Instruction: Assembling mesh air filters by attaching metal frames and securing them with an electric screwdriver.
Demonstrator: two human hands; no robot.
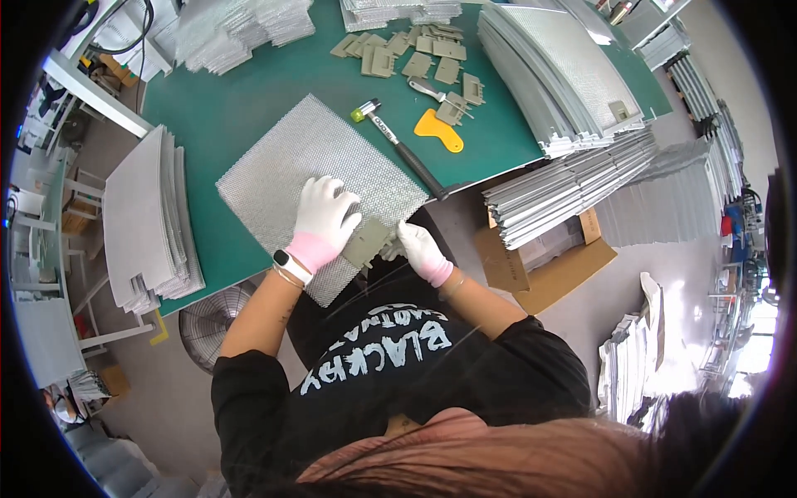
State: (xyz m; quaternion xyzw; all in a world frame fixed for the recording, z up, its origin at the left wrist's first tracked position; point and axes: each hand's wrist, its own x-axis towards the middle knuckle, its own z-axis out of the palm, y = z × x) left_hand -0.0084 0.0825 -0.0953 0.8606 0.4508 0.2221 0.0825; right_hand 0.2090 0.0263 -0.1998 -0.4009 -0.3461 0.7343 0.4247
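Note:
A silver honeycomb-textured sheet lies at an angle on the green table, its near corner hanging over the front edge. My left hand, in a white glove with a pink cuff, rests palm down on the sheet with its fingers apart. Beside its thumb, a grey-green plastic plate sits at the sheet's near right edge. At that same edge is my right hand, gloved alike, with thumb and fingers pinched together. A small greyish bit shows by those fingertips; what exactly they grip is too small to tell.
A hammer, a yellow scraper and a grey-handled tool lie beyond the sheet. Several grey-green plates are scattered behind. Stacks of silver panels stand left and right. A cardboard box sits below right.

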